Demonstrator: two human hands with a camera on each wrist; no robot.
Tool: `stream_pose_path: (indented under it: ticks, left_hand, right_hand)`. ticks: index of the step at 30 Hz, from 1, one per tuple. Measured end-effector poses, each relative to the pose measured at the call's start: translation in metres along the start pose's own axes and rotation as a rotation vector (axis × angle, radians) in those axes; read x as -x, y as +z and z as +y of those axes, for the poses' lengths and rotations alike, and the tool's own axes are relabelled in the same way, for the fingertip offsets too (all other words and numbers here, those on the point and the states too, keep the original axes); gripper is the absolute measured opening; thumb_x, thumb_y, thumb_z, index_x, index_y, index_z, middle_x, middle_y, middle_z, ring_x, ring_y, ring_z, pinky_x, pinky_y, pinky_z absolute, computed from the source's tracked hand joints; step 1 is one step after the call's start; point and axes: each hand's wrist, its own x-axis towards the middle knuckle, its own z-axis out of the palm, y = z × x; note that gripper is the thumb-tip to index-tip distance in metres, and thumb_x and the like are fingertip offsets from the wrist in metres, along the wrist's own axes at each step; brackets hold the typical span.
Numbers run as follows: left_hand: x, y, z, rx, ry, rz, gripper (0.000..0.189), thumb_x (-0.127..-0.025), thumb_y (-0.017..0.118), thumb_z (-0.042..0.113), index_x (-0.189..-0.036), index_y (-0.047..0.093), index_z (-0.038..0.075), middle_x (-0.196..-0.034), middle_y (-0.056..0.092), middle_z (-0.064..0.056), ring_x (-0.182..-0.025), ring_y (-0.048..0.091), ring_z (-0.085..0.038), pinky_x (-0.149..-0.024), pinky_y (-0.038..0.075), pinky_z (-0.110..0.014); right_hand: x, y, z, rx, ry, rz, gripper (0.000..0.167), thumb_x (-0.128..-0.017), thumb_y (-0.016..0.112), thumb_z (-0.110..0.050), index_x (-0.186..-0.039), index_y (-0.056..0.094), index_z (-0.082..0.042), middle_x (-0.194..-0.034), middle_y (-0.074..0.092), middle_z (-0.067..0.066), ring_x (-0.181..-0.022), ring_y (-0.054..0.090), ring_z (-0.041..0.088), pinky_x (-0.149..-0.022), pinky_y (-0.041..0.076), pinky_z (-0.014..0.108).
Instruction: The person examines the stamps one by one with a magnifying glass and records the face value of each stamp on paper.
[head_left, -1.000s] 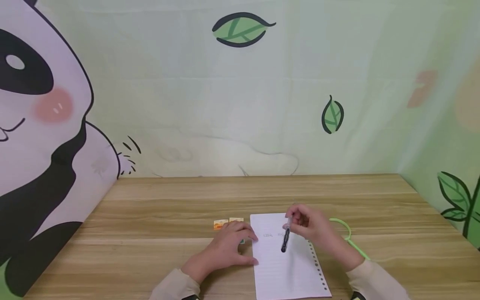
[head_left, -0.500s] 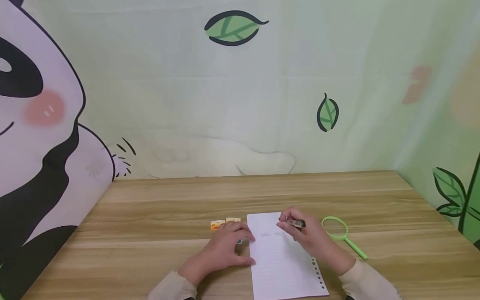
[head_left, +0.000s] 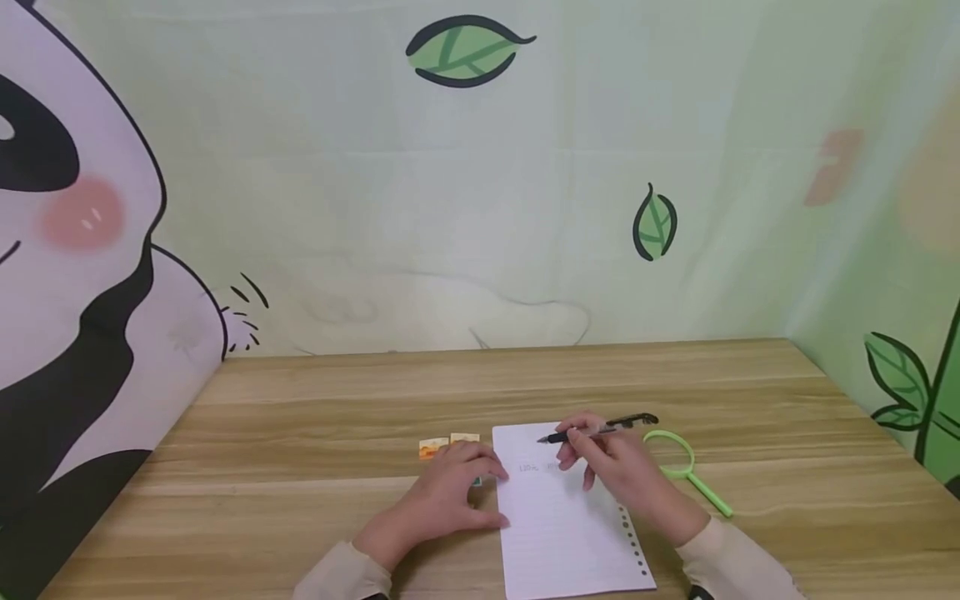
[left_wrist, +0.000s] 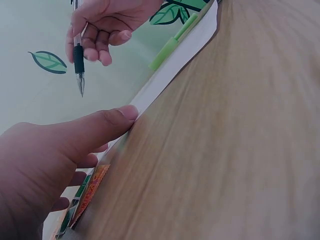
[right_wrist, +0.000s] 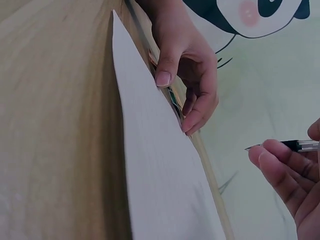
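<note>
My right hand [head_left: 618, 467] pinches a clear-and-black pen [head_left: 557, 437] above the upper part of a lined sheet of paper [head_left: 562, 533]. The pen's bare tip points left, and the right wrist view shows it raised off the sheet. Faint handwriting [head_left: 528, 468] runs across the page near its top. At the sheet's left edge rests my left hand [head_left: 446, 496], thumb and fingertips touching the margin with the fingers loosely bent. Small orange and green packets [left_wrist: 90, 195] lie beside and partly under that hand.
A green magnifying glass [head_left: 708, 493] lies to the right of the sheet, its lens rim close to my right wrist. Punched holes line the paper's right side. The wooden table [head_left: 337, 417] ends at a printed backdrop [head_left: 360, 167] with a panda and leaves.
The pen has turned in my right hand, from hanging with its black end downward to lying crosswise with its tip leftward. My left hand stays on the paper's edge. The head view has shifted slightly.
</note>
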Motion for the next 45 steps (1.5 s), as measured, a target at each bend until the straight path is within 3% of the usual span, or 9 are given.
stream_pose_path:
  ticks: [5, 10, 14, 18, 24, 26, 34, 45]
  left_hand:
    - [0.0, 0.001, -0.001, 0.002, 0.007, 0.007, 0.041, -0.073, 0.079, 0.045, -0.104, 0.067, 0.022, -0.117, 0.061, 0.006, -0.116, 0.051, -0.018, -0.106, 0.038, -0.047]
    - [0.001, 0.001, -0.001, 0.005, 0.014, 0.012, 0.04, -0.072, 0.08, 0.044, -0.103, 0.067, 0.021, -0.116, 0.061, 0.005, -0.116, 0.051, -0.018, -0.107, 0.038, -0.047]
    - [0.0, 0.001, -0.002, 0.009, 0.013, 0.007, 0.04, -0.073, 0.08, 0.044, -0.104, 0.067, 0.021, -0.117, 0.06, 0.005, -0.116, 0.051, -0.018, -0.107, 0.037, -0.047]
    - [0.001, 0.001, -0.002, 0.011, 0.013, 0.005, 0.04, -0.073, 0.08, 0.043, -0.104, 0.067, 0.022, -0.117, 0.06, 0.005, -0.116, 0.051, -0.018, -0.108, 0.037, -0.047]
    - [0.001, 0.001, -0.001, 0.009, 0.018, 0.012, 0.04, -0.073, 0.08, 0.043, -0.104, 0.067, 0.021, -0.117, 0.061, 0.005, -0.116, 0.051, -0.018, -0.108, 0.037, -0.047]
    - [0.001, 0.001, -0.001, 0.003, 0.018, 0.01, 0.04, -0.073, 0.08, 0.043, -0.104, 0.067, 0.021, -0.117, 0.06, 0.005, -0.116, 0.051, -0.018, -0.108, 0.037, -0.047]
    - [0.002, 0.0, -0.001, -0.001, 0.015, 0.0, 0.04, -0.073, 0.08, 0.043, -0.104, 0.067, 0.021, -0.118, 0.06, 0.005, -0.117, 0.051, -0.019, -0.109, 0.036, -0.047]
    - [0.002, -0.001, -0.001, 0.005, 0.026, 0.013, 0.04, -0.073, 0.08, 0.043, -0.104, 0.067, 0.021, -0.117, 0.06, 0.005, -0.117, 0.051, -0.018, -0.111, 0.035, -0.045]
  right_hand:
    - [0.0, -0.001, 0.004, -0.117, 0.1, 0.017, 0.025, -0.1, 0.05, -0.02, -0.112, 0.057, 0.001, -0.093, 0.067, 0.018, -0.075, 0.067, 0.012, -0.05, 0.054, 0.029]
    - [-0.001, 0.0, 0.011, -0.148, 0.121, 0.026, 0.02, -0.097, 0.056, -0.022, -0.104, 0.054, -0.003, -0.082, 0.059, 0.019, -0.058, 0.058, 0.014, -0.044, 0.049, 0.026]
    - [-0.002, 0.003, 0.019, -0.154, 0.115, 0.047, 0.017, -0.096, 0.057, -0.016, -0.099, 0.051, -0.001, -0.074, 0.055, 0.013, -0.047, 0.049, 0.009, -0.04, 0.044, 0.024]
    - [-0.001, 0.006, 0.026, -0.168, 0.148, 0.053, 0.019, -0.097, 0.054, -0.015, -0.104, 0.054, 0.003, -0.074, 0.058, 0.009, -0.05, 0.054, 0.009, -0.043, 0.049, 0.026]
    - [0.001, 0.008, 0.033, -0.226, 0.227, 0.049, 0.03, -0.101, 0.048, -0.022, -0.111, 0.058, 0.004, -0.088, 0.068, 0.018, -0.064, 0.066, 0.013, -0.051, 0.056, 0.034]
    - [0.0, 0.008, 0.035, -0.228, 0.223, 0.042, 0.028, -0.1, 0.05, -0.021, -0.11, 0.058, 0.004, -0.089, 0.067, 0.018, -0.065, 0.066, 0.014, -0.051, 0.056, 0.034]
    - [-0.001, 0.009, 0.04, -0.227, 0.145, 0.049, 0.02, -0.093, 0.06, -0.012, -0.097, 0.053, 0.007, -0.067, 0.053, 0.007, -0.046, 0.053, 0.009, -0.041, 0.05, 0.029]
    - [-0.003, 0.009, 0.042, -0.253, 0.185, 0.037, 0.02, -0.096, 0.054, -0.011, -0.098, 0.054, 0.009, -0.074, 0.063, 0.01, -0.057, 0.063, 0.012, -0.048, 0.055, 0.033]
